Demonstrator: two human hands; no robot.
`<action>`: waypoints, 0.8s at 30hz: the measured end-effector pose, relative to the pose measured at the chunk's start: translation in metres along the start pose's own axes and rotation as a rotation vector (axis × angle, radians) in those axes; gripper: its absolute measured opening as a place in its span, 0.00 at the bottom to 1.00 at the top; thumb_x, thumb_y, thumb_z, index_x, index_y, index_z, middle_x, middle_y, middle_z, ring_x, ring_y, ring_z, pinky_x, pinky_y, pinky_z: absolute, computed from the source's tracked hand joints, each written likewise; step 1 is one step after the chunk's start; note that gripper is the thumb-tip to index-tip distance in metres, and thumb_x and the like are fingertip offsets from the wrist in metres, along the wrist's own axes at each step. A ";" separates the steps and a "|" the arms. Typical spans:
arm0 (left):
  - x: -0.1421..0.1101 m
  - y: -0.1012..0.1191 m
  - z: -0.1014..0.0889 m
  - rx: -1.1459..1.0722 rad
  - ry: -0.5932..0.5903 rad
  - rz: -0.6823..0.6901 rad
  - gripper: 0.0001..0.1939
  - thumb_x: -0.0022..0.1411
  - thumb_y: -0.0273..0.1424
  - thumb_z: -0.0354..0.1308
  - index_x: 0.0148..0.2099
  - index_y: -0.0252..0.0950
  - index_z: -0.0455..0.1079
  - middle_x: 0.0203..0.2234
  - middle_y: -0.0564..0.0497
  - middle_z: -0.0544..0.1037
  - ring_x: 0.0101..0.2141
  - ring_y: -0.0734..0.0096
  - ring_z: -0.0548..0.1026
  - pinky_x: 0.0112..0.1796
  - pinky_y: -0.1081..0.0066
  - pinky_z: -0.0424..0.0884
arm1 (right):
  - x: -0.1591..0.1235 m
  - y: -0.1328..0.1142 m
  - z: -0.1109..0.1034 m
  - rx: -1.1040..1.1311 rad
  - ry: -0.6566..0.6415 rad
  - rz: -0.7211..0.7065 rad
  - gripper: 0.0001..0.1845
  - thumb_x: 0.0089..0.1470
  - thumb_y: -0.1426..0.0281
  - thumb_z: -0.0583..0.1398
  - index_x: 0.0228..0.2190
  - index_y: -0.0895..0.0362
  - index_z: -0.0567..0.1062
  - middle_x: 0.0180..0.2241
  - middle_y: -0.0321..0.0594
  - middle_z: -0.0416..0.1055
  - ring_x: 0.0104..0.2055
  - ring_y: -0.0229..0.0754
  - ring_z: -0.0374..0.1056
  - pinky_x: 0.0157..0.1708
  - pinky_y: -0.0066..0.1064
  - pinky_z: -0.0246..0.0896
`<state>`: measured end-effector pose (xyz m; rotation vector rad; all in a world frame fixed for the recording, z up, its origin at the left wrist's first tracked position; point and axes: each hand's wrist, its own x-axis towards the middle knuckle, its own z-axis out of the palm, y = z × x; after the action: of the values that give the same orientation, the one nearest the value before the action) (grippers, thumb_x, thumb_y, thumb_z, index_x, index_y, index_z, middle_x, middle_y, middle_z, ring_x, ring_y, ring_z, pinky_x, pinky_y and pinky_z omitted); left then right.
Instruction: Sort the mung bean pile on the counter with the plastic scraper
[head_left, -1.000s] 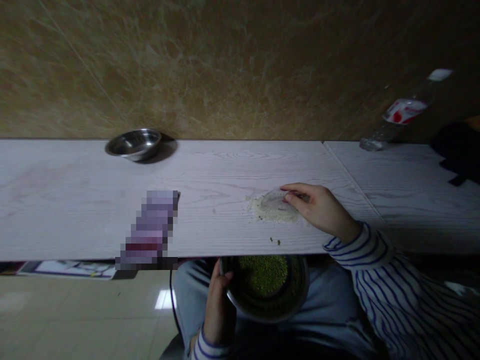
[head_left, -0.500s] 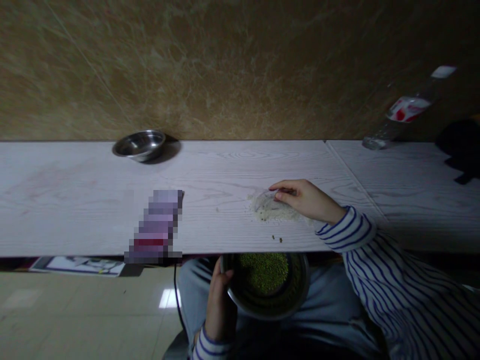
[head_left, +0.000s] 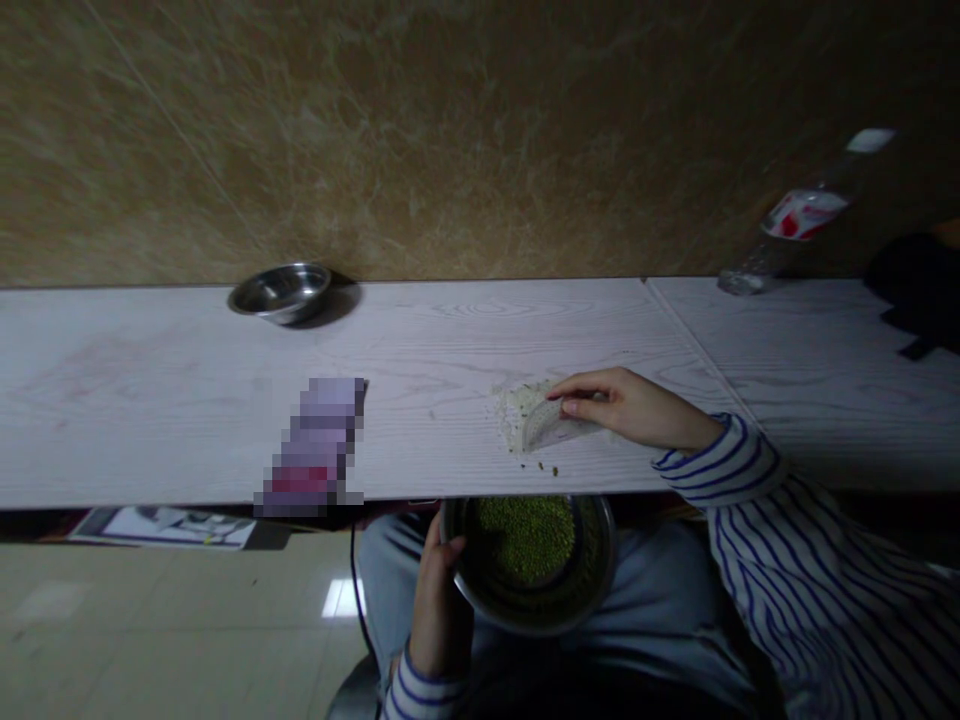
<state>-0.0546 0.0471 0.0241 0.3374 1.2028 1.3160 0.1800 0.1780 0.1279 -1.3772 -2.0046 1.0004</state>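
Note:
My left hand [head_left: 439, 600] grips the rim of a steel bowl [head_left: 592, 580] of green beans [head_left: 526, 538], held on my lap just under the table's front edge. My right hand [head_left: 626, 408] rests on the white table [head_left: 150, 400] with its fingers pinched on a clear curved plastic piece [head_left: 551, 428]. That piece stands on edge against a small heap of pale grains [head_left: 517, 415]. A few loose green beans [head_left: 547, 467] lie on the table between the heap and the front edge.
An empty steel bowl [head_left: 281, 291] sits at the back by the brown wall. A blurred-out flat object [head_left: 315, 445] lies left of the heap. A plastic bottle [head_left: 802, 215] stands far right, next to a dark object [head_left: 915, 295]. Papers [head_left: 172, 526] lie on the floor.
My right hand has drawn the plastic piece toward me and tipped it on edge, pushing the grains into a tighter heap. The left hand and bowl stay put.

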 end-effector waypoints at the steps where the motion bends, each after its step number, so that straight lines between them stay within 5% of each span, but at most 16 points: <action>1: -0.001 0.000 0.000 -0.006 -0.004 -0.007 0.27 0.49 0.36 0.62 0.53 0.39 0.78 0.43 0.44 0.83 0.54 0.42 0.75 0.56 0.51 0.68 | -0.003 0.001 -0.001 0.001 0.018 0.000 0.13 0.55 0.71 0.62 0.41 0.53 0.84 0.38 0.38 0.83 0.38 0.42 0.78 0.37 0.32 0.74; 10: -0.006 0.000 0.004 -0.113 -0.084 0.001 0.29 0.53 0.35 0.61 0.58 0.37 0.75 0.49 0.43 0.82 0.56 0.46 0.73 0.57 0.53 0.66 | -0.012 0.006 0.011 0.080 0.120 -0.015 0.13 0.56 0.69 0.61 0.41 0.53 0.84 0.40 0.40 0.83 0.40 0.43 0.79 0.42 0.35 0.75; 24: -0.008 -0.002 0.001 -0.115 -0.074 0.010 0.28 0.52 0.34 0.62 0.56 0.38 0.76 0.49 0.43 0.82 0.57 0.45 0.73 0.57 0.52 0.67 | -0.007 0.000 0.023 0.099 -0.041 -0.032 0.13 0.55 0.73 0.61 0.41 0.53 0.83 0.40 0.38 0.83 0.41 0.42 0.78 0.43 0.35 0.74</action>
<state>-0.0505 0.0396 0.0268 0.3072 1.0598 1.3639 0.1654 0.1648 0.1144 -1.2782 -1.9728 1.1060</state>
